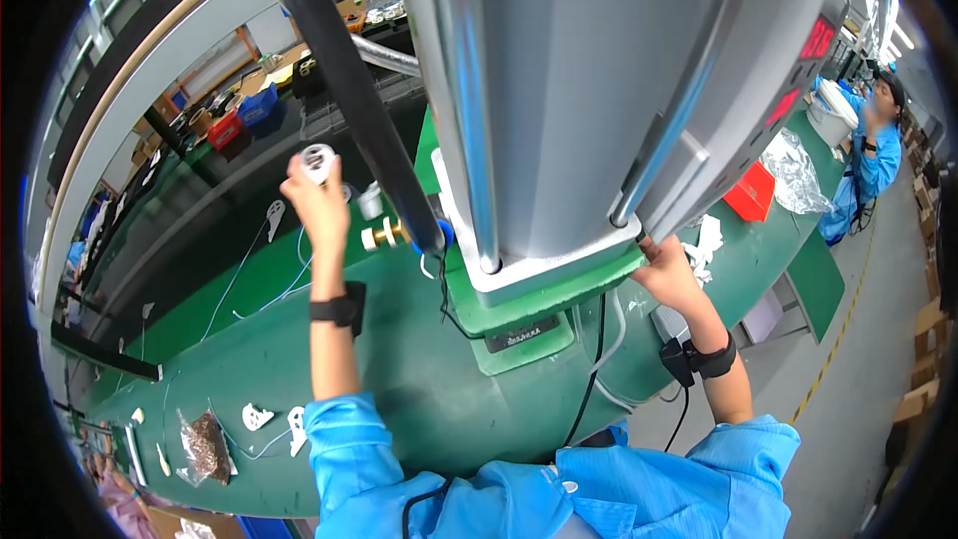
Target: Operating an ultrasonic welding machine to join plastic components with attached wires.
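Left hand [311, 202] raised above the counter [399, 369], fingers closed on a small white round part [317, 159] held at the fingertips; black wrist strap [339, 309] on that forearm, blue sleeve [349, 439] below it. Right hand [667, 269] pressed against the lower right edge of the grey press [599, 90], partly tucked behind its base; cannot tell whether it grips anything or lies open; black strap [707, 357] with a cord at that wrist. Press stands on a green block [519, 304], black cables running down from it over the counter edge. Just right of the left hand: a brass fitting [381, 235] and a small grey cup [370, 202], beside a slanted black bar [349, 90]. White wires [239, 269] trail across the green counter; near its front edge lie white flat pieces [256, 416] and a clear bag of dark bits [205, 447]. Far right: red bin [750, 192], crumpled clear plastic [793, 172]; a co-worker in blue [873, 155] stands well apart.
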A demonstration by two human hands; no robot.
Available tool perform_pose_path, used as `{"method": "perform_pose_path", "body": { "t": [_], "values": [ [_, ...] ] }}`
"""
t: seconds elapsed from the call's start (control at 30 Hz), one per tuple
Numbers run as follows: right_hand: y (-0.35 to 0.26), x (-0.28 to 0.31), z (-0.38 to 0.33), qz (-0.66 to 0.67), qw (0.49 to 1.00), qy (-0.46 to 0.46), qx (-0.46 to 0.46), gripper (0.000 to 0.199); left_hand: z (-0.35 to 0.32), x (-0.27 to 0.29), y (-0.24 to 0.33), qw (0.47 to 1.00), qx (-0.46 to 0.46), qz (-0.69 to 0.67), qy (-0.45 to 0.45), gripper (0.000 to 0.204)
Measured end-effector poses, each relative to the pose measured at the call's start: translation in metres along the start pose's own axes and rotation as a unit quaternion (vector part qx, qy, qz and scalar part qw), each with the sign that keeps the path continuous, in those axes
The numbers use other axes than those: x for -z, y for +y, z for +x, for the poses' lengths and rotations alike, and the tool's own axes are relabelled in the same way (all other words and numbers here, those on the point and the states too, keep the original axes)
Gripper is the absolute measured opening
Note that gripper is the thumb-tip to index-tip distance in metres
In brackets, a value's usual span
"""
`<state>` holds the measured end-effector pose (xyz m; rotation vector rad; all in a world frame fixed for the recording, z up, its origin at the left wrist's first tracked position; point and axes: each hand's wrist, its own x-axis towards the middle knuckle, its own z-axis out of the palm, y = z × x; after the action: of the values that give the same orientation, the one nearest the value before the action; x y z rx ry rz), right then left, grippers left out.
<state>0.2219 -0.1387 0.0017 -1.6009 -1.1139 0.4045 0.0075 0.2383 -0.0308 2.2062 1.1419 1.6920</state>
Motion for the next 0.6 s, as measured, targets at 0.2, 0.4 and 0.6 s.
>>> {"method": "perform_pose_path", "body": {
  "t": [0.2,0.4,0.6],
  "values": [
    [-0.017,-0.007,0.000,0.008,0.999,-0.030,-0.008,0.012,-0.015,0.083,0.011,0.992,0.069,0.101,-0.001,0.057],
    [-0.016,-0.016,-0.001,-0.022,0.997,-0.065,0.025,0.012,-0.006,0.093,-0.034,0.985,0.102,0.139,0.007,0.056],
    [-0.023,-0.029,0.001,0.021,0.995,-0.081,0.060,0.017,-0.057,0.102,0.119,0.921,-0.013,-0.170,-0.349,0.049]
  ]
}}
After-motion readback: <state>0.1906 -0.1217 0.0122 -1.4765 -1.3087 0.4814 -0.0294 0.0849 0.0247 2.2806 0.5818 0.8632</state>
